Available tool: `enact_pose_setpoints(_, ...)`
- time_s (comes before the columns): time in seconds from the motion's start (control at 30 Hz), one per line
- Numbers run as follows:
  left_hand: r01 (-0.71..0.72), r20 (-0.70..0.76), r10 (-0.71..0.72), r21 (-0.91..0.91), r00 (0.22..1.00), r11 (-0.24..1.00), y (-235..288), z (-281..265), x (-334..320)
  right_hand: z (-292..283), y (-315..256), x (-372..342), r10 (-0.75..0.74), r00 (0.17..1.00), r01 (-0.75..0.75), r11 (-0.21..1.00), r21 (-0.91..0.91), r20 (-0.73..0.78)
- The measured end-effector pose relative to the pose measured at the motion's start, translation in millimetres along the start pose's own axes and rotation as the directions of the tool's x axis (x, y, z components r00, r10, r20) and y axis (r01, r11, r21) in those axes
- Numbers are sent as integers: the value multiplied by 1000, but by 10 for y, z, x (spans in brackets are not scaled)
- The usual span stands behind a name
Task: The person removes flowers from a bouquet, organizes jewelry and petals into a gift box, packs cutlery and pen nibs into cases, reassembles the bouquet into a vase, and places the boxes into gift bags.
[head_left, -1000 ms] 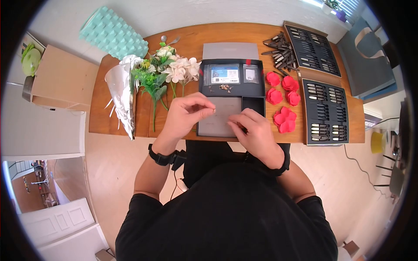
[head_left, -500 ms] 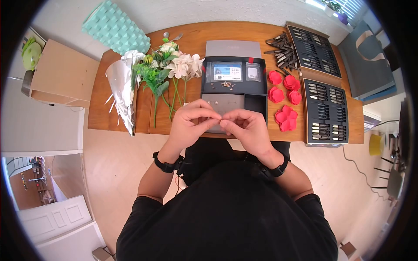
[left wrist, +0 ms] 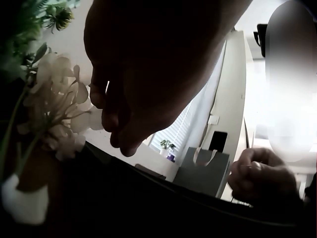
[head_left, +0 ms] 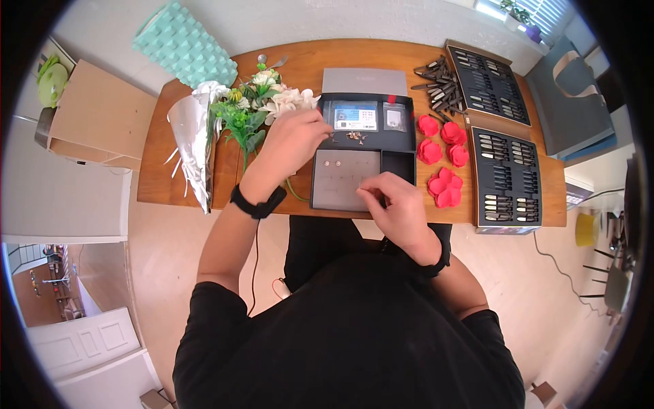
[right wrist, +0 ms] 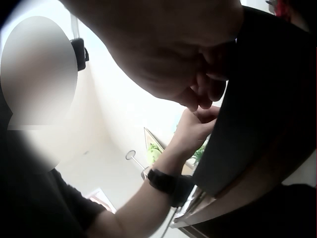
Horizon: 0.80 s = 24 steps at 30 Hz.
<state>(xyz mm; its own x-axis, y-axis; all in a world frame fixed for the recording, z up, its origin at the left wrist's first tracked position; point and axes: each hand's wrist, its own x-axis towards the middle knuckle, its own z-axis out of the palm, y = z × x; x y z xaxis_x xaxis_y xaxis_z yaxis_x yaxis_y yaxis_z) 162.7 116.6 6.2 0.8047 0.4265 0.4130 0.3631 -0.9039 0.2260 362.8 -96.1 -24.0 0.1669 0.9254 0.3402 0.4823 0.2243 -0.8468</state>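
In the head view an open black box point(head_left: 312, 178) holds a grey pad point(head_left: 334, 194) with two small round studs point(head_left: 332, 163) near its top left corner. A little heap of tiny gold-coloured metal pieces point(head_left: 355, 137) lies in the upper compartment. My left hand point(head_left: 291, 143) reaches over the box's left side, fingertips down at that compartment's left edge; whether they hold anything I cannot tell. Over the pad's right part, my right hand point(head_left: 396, 204) pinches a tiny thin metal piece point(left wrist: 246, 166) between thumb and forefinger.
Clear packets point(head_left: 354, 116) lie in the upper compartment. To the left are artificial flowers point(head_left: 289, 102), a foil wrap point(head_left: 191, 143) and a mint vase point(head_left: 184, 48). Red flowers point(head_left: 446, 187), a dark pile of slim pieces point(head_left: 439, 85) and black trays point(head_left: 507, 177) stand right.
Both hands came together over the pad, fingertips meeting, then parted. My left hand has moved up and forward to the upper compartment; the right drew back slightly to the right.
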Motion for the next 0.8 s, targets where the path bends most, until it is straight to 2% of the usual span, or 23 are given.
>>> enact_pose_setpoints(0.03, -4, -3, 4, 1, 1000, 1000, -59, 35, 59, 12, 32, 1, -112, 994, 111, 987, -115, -1)
enact_pose_setpoints(0.07, -27, 94, 19, 87, 995, 996, -102, 77, 113, 20, 51, -2, -114, 993, 113, 987, -118, -4)
enact_pose_setpoints(0.1, -58, 191, 25, 169, 981, 984, -140, 120, 153, 35, 63, -5, -176, 984, 173, 968, -179, 2)
enact_pose_setpoints(0.13, -61, 192, 28, 168, 981, 984, -150, 150, 190, 47, 65, -7, -235, 972, 231, 943, -238, 13)
enact_pose_setpoints(0.27, -75, 268, 31, 158, 963, 985, -124, 230, 281, 75, 71, -15, -252, 967, 248, 927, -281, 23)
enact_pose_setpoints(0.33, -67, 285, 19, 161, 958, 985, -126, 242, 303, 97, 110, -6, -301, 952, 302, 899, -318, 53)
enact_pose_setpoints(0.4, -47, 297, 17, 94, 955, 995, -158, 264, 317, 97, 96, 0, -288, 955, 295, 896, -331, 72)
enact_pose_setpoints(0.63, -18, 320, 7, 33, 948, 999, -213, 276, 324, 111, 104, 10, -261, 961, 277, 897, -346, 93)
enact_pose_setpoints(0.7, 2, 162, 24, -158, 986, 987, -175, 222, 265, 105, 95, 8, -257, 962, 274, 898, -344, 96)
enact_pose_setpoints(0.73, 2, 167, 25, -160, 986, 987, -110, 151, 246, 99, 93, 7, -254, 962, 274, 898, -343, 102)
enact_pose_setpoints(0.8, 162, 191, -95, -377, 977, 912, 81, -35, 177, 95, 101, 10, -254, 962, 274, 898, -345, 100)
